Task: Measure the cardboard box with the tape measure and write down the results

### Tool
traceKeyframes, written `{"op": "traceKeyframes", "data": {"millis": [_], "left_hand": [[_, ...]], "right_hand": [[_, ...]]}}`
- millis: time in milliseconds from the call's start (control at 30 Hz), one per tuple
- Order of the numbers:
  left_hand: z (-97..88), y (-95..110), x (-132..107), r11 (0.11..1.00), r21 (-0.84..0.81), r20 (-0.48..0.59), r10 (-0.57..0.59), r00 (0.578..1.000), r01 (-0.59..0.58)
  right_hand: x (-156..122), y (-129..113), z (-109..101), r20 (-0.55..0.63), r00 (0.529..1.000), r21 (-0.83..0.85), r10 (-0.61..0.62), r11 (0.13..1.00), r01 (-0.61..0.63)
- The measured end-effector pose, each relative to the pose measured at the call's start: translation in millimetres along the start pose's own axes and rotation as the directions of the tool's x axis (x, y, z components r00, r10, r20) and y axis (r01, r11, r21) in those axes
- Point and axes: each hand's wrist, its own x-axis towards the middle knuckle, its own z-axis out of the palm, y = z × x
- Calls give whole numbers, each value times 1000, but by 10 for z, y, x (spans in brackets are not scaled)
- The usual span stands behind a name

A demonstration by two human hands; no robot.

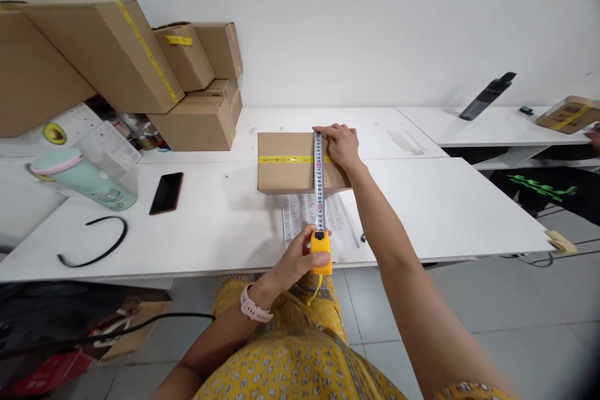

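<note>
A cardboard box (281,176) with yellow tape across its top sits on the white table (412,206). My left hand (297,256) is closed around a yellow tape measure (321,257) just off the table's front edge. From its case the blade (319,181) runs away from me across the top of the box. At the far edge of the box, my right hand (343,145) presses the blade's end with its fingertips, palm over the box's right part. A printed sheet (300,219) lies partly under the box and is partly covered by the blade.
Several cardboard boxes (197,128) are stacked at the back left. A phone (167,193), a mint tumbler (89,181) and a black headband (119,240) lie on the left. At the right stand a dark bottle (487,99) and a small taped box (567,115), with part of another person's hand beside it.
</note>
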Motion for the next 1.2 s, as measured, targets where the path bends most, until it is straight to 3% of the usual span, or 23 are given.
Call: {"op": "traceKeyframes", "data": {"millis": [267,767,933,1067,1200], "left_hand": [[50,-227,147,975,224,-59,-1,998,14],[-56,-341,108,978,205,28,35,999,-40],[-227,-438,-116,872,483,3,93,996,-83],[-372,-513,-204,789,611,2,84,996,-68],[-459,-569,-200,729,682,21,67,998,-63]], "right_hand": [[-22,-4,1,-37,999,64,5,998,-2],[-48,7,11,-10,1000,-40,-3,999,3],[-99,-55,74,-100,995,-139,-22,990,8],[-345,-168,72,-165,984,-233,-71,972,31],[-850,-249,80,-224,968,-264,-116,963,54]]}}
